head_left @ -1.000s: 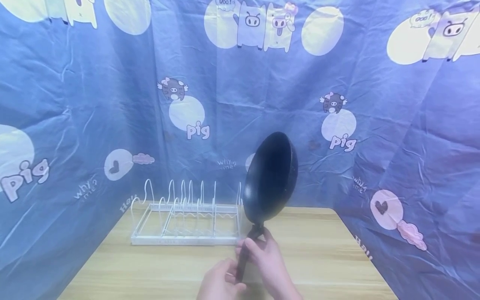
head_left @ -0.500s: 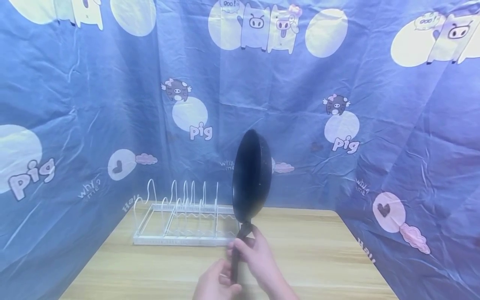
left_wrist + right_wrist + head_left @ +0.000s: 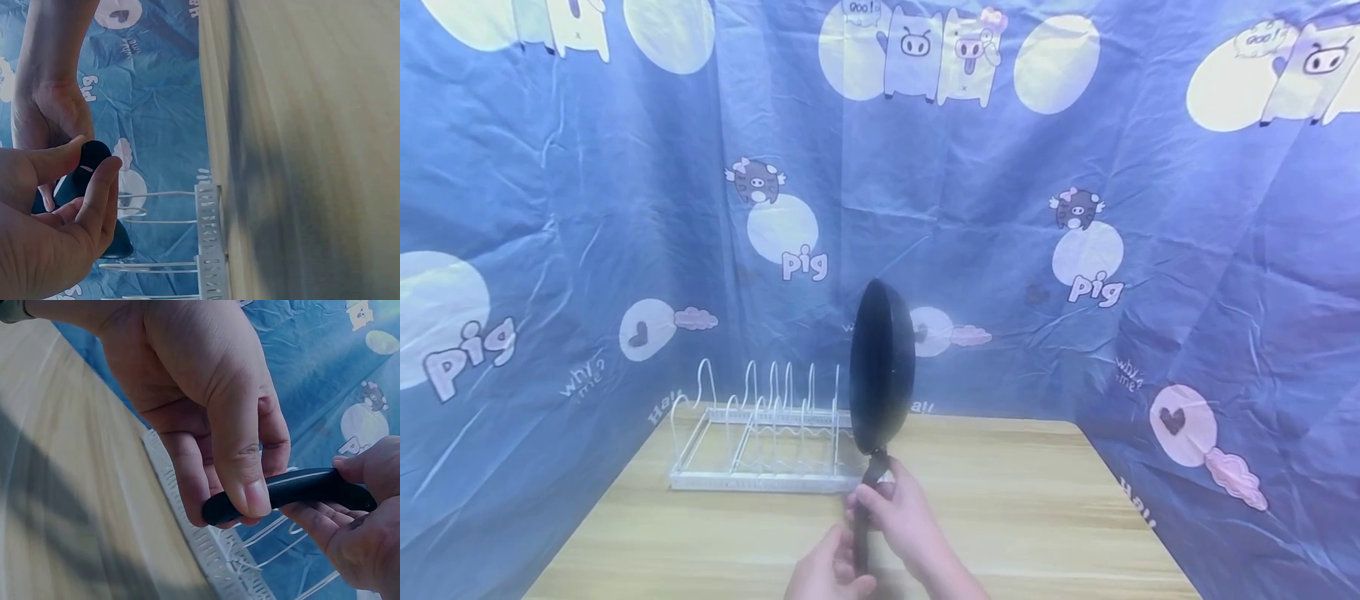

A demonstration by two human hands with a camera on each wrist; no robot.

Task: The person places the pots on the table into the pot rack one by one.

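Grasps black frying pan (image 3: 882,367) by handle (image 3: 862,546), with left hand's (image 3: 827,571) fingers at lower end, right hand's (image 3: 898,508) nearer pan body. Rises mid-frame above fingers, long axis near-vertical, hollow facing left toward white wire rack (image 3: 752,482), overlapping its right end.

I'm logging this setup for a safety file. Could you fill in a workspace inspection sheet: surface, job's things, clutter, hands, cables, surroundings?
Surface: wood-grain tabletop, with shadows on it in the wrist views.
Job's things: black pan held up on edge; white wire rack standing on the tabletop, its right end partly hidden behind the pan.
Clutter: nothing seen.
Hands: right hand grips the handle near the pan body; left hand pinches the handle's far end.
Cables: nothing seen.
Surroundings: creased blue cloth printed with cartoon pigs.
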